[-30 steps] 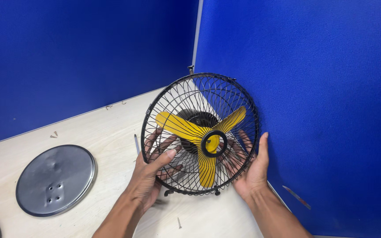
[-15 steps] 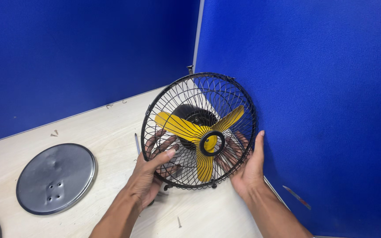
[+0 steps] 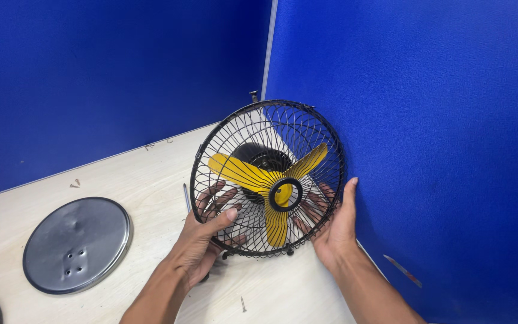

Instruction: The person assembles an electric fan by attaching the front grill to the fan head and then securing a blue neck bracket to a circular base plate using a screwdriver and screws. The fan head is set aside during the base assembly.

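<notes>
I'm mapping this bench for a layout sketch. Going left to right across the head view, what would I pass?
Round grey metal base plate → left hand → caged fan with yellow blades → right hand → blue partition panel.

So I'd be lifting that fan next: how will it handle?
The fan is probably light for its size, being mostly open wire cage. The thin wires may flex under the fingers. Its round rim would likely roll if set down on edge.
</notes>
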